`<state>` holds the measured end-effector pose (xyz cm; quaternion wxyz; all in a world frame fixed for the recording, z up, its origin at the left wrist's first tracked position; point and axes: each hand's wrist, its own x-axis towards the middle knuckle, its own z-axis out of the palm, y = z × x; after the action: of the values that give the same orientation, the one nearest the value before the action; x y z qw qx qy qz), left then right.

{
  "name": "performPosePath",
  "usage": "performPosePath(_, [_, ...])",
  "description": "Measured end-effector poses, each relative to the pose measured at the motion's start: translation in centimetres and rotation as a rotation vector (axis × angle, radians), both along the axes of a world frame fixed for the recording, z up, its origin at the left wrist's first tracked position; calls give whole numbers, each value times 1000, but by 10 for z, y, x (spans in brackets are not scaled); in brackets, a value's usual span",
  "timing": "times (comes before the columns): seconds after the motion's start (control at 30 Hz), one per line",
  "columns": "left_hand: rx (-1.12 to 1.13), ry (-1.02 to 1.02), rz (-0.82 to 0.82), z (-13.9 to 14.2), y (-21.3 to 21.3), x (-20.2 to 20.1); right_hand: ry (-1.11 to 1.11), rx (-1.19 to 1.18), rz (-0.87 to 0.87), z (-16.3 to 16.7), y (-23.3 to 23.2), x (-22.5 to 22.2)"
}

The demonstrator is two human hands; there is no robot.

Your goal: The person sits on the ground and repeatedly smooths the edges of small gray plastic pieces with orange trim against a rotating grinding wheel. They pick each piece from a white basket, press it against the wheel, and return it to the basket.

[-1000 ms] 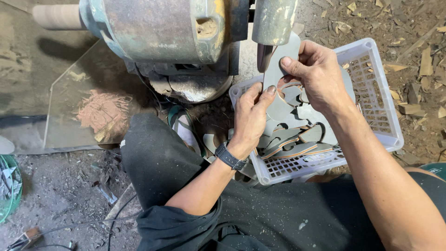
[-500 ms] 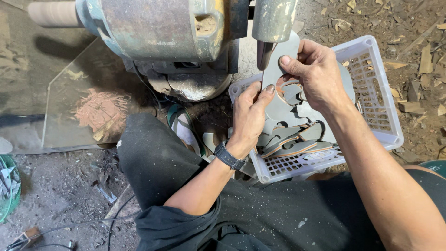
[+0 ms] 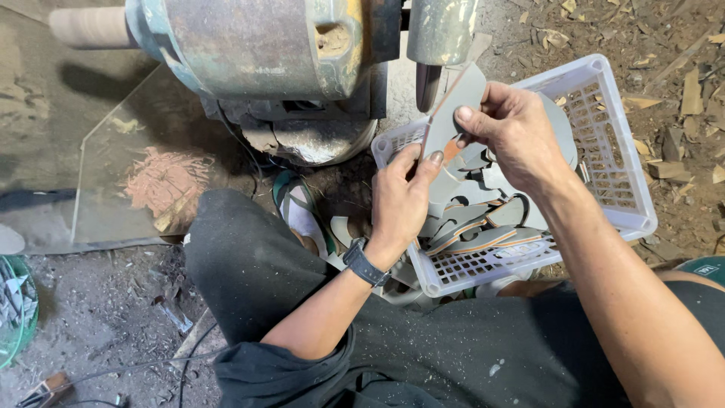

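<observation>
Both my hands pinch one grey cut piece (image 3: 453, 113): left hand (image 3: 400, 200) below, right hand (image 3: 517, 132) above; beneath them the white basket (image 3: 604, 106) holds many more pieces

Two hands are in view: the left hand (image 3: 398, 200) and the right hand (image 3: 521, 132), and between them they hold one flat grey cut-out piece (image 3: 447, 113). One white slotted plastic basket (image 3: 604, 143) sits on the floor; the grey pieces (image 3: 483, 227) piled inside overlap too much to count. There is one large metal machine (image 3: 257, 53), one clear sheet (image 3: 136, 166), one wristwatch (image 3: 366, 264) and one green basket (image 3: 19, 310) at the left edge.
</observation>
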<state>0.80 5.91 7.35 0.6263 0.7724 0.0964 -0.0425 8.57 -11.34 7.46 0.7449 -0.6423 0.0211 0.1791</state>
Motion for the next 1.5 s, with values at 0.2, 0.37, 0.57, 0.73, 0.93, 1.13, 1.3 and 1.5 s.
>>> performPosePath(0.2, [35,-53,-70,-4,10,-5,71,-257,195,8,-14,-10])
performPosePath(0.37, [470,-94,-460,-18,55,-14,-107,-1006,614,-37,-35,-14])
performPosePath(0.57, [758,281,-1054,-23,76,-34,-70,-1435,658,-71,-36,-46])
performPosePath(0.73, [627,143,-931,-23,70,-35,-32,-1501,504,-68,-30,-60])
performPosePath(0.93, [607,24,-810,-17,56,-28,62,-1293,417,-73,-23,-48])
performPosePath(1.13, [443,0,-659,-35,35,-24,454,-628,-104,-69,-30,-53])
performPosePath(1.3, [-14,203,-433,-47,10,-17,619,-117,17,-21,-39,-63])
performPosePath(1.5, [-396,175,-252,-37,-7,-17,459,-326,315,13,-34,-70])
